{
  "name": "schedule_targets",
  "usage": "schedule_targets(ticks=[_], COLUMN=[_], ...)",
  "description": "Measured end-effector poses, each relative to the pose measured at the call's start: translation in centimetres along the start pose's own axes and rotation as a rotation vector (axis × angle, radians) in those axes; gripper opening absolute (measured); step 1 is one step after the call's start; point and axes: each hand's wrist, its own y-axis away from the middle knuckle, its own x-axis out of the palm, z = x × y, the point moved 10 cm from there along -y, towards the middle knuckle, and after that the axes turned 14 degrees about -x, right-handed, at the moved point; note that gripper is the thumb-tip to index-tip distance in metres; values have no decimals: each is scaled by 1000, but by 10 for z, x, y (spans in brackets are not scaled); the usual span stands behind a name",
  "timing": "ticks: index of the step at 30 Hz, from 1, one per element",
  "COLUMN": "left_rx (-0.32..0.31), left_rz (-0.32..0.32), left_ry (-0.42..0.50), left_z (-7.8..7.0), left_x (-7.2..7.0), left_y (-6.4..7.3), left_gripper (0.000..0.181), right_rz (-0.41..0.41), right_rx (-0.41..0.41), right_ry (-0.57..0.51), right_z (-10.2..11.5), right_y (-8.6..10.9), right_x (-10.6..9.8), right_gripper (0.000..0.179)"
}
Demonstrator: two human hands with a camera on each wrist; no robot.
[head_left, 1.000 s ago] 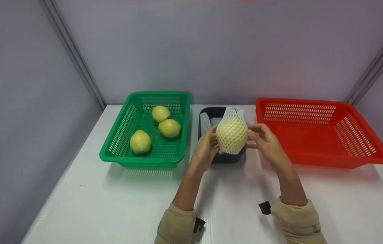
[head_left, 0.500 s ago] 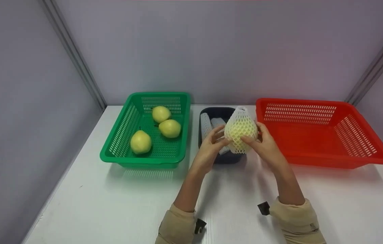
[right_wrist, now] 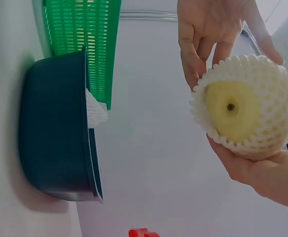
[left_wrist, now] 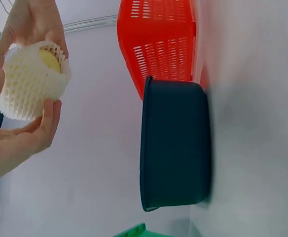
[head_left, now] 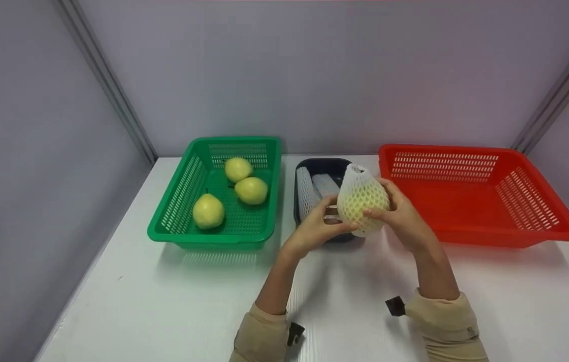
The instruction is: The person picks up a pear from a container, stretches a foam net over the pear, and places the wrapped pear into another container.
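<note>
A yellow pear (right_wrist: 232, 109) in a white foam net sleeve (head_left: 363, 198) is held up between both hands, above the front right of a dark blue bin (left_wrist: 176, 143). My left hand (head_left: 312, 231) holds its left side, thumb in front and fingers behind. On the other side my right hand (head_left: 402, 218) grips it, thumb across the front. The sleeve's gathered, narrow end points up and has a small opening. In the right wrist view the pear's bare end shows through the sleeve's wide lower opening. Spare foam sleeves (head_left: 306, 186) lie in the bin.
On the left stands a green basket (head_left: 214, 237) with three bare pears (head_left: 209, 211) in it. A red basket (head_left: 470, 201) is on the right, close to the bin. Grey panels (head_left: 284, 75) wall the white table (head_left: 173, 301) at the back and sides.
The sleeved pear has moved a little right and tilted, so its gathered top now shows its opening. Both thumbs have come round to its front.
</note>
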Motion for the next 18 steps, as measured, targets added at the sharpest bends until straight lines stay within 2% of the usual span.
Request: schedule_targets(ticks=[3, 6, 10, 14, 18], left_rx=[40, 61, 92, 148, 225], left_rz=[62, 135, 203, 168, 145], left_ry=[17, 80, 108, 50, -16], left_z=[-3, -5, -9, -14, -19], left_x=[-1, 1, 10, 11, 9], left_y=[3, 4, 6, 8, 10], left_gripper=[62, 65, 76, 79, 83], right_rz=[-11, 6, 64, 95, 132], right_rx=[-23, -53, -106, -163, -227], right_ry=[-118, -214, -212, -158, -156], right_z=[4, 8, 13, 17, 21], right_y=[1, 2, 2, 2, 3], right_x=[0, 3, 13, 19, 23], right_gripper=[64, 61, 59, 63, 69])
